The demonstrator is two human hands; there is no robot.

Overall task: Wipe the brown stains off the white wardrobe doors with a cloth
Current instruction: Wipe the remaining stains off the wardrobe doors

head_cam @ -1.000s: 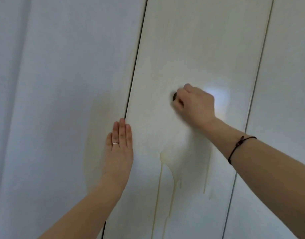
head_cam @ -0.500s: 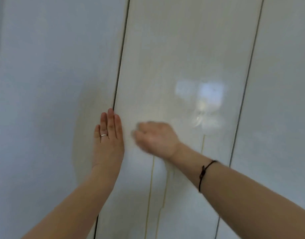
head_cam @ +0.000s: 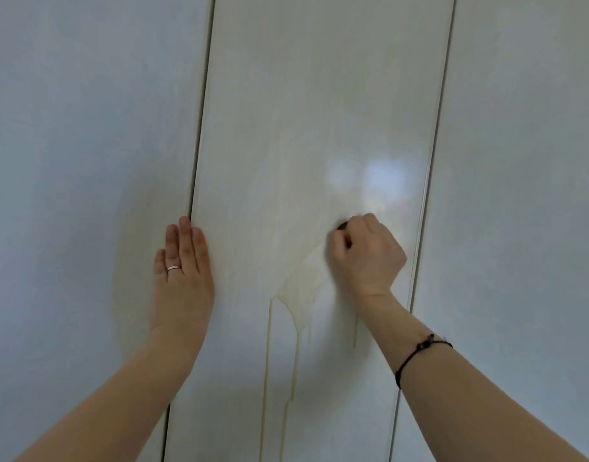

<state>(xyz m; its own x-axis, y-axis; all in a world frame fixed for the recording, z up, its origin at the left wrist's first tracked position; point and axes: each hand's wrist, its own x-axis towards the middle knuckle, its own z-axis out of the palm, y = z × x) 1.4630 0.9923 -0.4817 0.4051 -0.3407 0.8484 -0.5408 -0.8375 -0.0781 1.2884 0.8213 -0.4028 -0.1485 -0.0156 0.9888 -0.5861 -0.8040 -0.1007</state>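
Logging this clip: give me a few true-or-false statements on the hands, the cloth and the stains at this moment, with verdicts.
1. The left hand lies flat on the wardrobe, fingers straight. True.
2. Brownish drips run down the middle door, lower than the right hand. True.
3. The right hand holds nothing. False: its fingers are curled round a dark cloth, of which only a small bit shows.
4. The left hand is bare of jewellery. False: it wears a ring.
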